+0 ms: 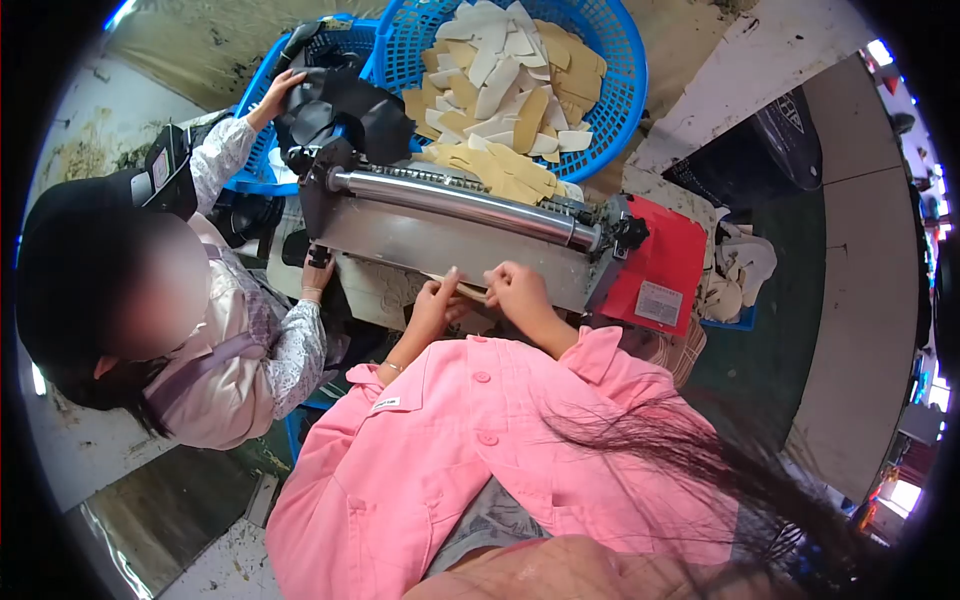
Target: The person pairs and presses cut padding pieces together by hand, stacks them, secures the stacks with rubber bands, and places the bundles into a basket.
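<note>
Both of my hands are at the front edge of a machine with a long metal roller (460,208) and a flat metal plate (430,238). My left hand (436,306) has its fingers closed on one end of a small beige piece (470,291). The other end of that piece is pinched by my right hand (517,292). The piece is mostly hidden between the hands. Behind the roller lies a pile of yellowish cut pieces (492,170).
A blue basket (640,75) behind the machine holds many beige and white pieces. At left, a co-worker (235,340) touches black pieces (345,112) over another blue basket (250,95). The machine's red housing (660,255) is at right, beside more pale pieces (745,262).
</note>
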Tool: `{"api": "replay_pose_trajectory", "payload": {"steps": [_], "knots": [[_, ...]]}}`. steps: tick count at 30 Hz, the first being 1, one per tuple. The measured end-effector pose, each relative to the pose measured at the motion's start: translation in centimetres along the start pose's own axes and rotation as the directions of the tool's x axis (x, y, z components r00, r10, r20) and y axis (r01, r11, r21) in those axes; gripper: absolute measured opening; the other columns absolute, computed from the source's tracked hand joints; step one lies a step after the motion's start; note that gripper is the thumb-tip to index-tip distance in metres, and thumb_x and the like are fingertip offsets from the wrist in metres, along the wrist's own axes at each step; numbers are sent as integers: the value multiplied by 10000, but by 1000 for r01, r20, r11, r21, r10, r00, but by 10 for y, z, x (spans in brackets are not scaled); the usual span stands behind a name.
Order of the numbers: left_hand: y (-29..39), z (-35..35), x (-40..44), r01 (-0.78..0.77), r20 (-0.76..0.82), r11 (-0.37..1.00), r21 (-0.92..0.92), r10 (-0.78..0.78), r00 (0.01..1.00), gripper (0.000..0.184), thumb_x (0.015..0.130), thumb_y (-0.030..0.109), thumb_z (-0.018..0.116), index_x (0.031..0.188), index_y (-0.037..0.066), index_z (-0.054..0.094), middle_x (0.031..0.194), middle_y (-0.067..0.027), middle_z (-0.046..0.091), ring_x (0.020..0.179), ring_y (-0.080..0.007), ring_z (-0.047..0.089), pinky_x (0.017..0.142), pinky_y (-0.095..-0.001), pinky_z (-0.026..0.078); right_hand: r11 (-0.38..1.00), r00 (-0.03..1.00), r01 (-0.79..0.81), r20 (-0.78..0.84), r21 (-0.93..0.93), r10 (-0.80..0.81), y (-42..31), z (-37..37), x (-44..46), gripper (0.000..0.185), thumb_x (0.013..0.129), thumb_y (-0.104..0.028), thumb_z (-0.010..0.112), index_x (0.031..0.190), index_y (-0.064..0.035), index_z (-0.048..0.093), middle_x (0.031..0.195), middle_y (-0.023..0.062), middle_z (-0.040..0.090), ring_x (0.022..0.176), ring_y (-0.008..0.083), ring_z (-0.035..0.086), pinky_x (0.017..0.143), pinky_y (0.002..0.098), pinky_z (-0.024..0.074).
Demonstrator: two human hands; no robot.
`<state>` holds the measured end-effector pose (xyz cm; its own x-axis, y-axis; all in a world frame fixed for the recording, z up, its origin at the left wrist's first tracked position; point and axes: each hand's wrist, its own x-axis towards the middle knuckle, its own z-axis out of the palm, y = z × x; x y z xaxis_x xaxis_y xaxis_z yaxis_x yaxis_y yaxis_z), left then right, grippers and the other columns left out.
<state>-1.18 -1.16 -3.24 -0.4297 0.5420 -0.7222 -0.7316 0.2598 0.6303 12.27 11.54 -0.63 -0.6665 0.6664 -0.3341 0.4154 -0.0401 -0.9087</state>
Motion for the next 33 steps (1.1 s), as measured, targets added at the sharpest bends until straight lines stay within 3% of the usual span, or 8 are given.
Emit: {"api": "replay_pose_trajectory", "payload": {"steps": [4, 5, 9, 12, 16, 20, 27, 33], "knots": [[-7, -6, 8, -185, 92, 979, 90, 177, 980, 359, 950, 262, 682, 1133, -10, 538, 1020, -103, 656, 835, -168, 688, 685, -267, 583, 992, 997, 77, 17, -105, -75, -16, 5, -13, 199, 908, -212, 656, 948, -17, 656, 713, 127, 712, 673, 260, 729, 665, 361, 561], [-8, -10, 12, -173, 67, 978, 121, 166, 984, 312, 953, 243, 675, 1095, -14, 571, 1006, -99, 667, 828, -156, 691, 683, -252, 578, 993, 997, -41, 53, -107, 47, -22, 1, -15, 214, 883, -224, 688, 982, -37, 656, 783, 109, 709, 807, 288, 714, 742, 388, 545], [4, -12, -12, -54, 38, 990, 127, 50, 998, 289, 963, 236, 654, 1073, -26, 604, 959, -98, 695, 834, -172, 699, 699, -277, 579, 722, 830, 507, 43, -471, -555, -38, -7, -28, 234, 818, -243, 731, 957, -69, 659, 933, 83, 653, 987, 313, 596, 844, 442, 485], [22, -5, -33, -86, 89, 994, 64, 80, 993, 243, 957, 232, 661, 1049, 11, 618, 918, -76, 687, 792, -160, 679, 736, -304, 578, 668, 782, 601, 149, -438, -605, -21, -5, -19, 212, 827, -243, 716, 943, -70, 671, 874, 97, 657, 903, 327, 610, 827, 447, 486], [39, 21, -49, -549, -56, 836, 4, 548, 834, 267, 979, 209, 638, 1120, -17, 624, 944, -66, 697, 886, -161, 672, 876, -290, 528, 920, 940, 340, 49, -194, -337, -37, -8, -16, 186, 873, -235, 685, 955, -68, 689, 844, 121, 684, 813, 316, 648, 760, 427, 501], [41, 2, -43, -406, 207, 909, 98, 380, 901, 239, 976, 178, 640, 1094, -28, 662, 938, -35, 685, 838, -118, 650, 797, -280, 556, 987, 976, 155, 147, 34, -158, -32, -6, -12, 207, 893, -239, 687, 970, -46, 688, 878, 135, 716, 787, 272, 688, 714, 381, 519], [43, 18, -40, -441, 33, 885, 151, 442, 897, 221, 932, 194, 707, 992, -19, 698, 893, -29, 708, 741, -82, 637, 682, -232, 509, 995, 995, 95, -43, 27, -94, -42, -4, -24, 228, 897, -240, 699, 929, -15, 686, 846, 127, 727, 718, 223, 684, 685, 342, 522], [40, 13, -39, -341, 123, 939, -41, 344, 931, 212, 926, 179, 708, 1023, -10, 693, 930, -39, 711, 797, -95, 647, 702, -243, 510, 994, 994, 87, 65, 68, -91, -21, 0, -9, 235, 912, -243, 685, 959, -13, 689, 830, 138, 721, 747, 215, 696, 684, 347, 523]]}}
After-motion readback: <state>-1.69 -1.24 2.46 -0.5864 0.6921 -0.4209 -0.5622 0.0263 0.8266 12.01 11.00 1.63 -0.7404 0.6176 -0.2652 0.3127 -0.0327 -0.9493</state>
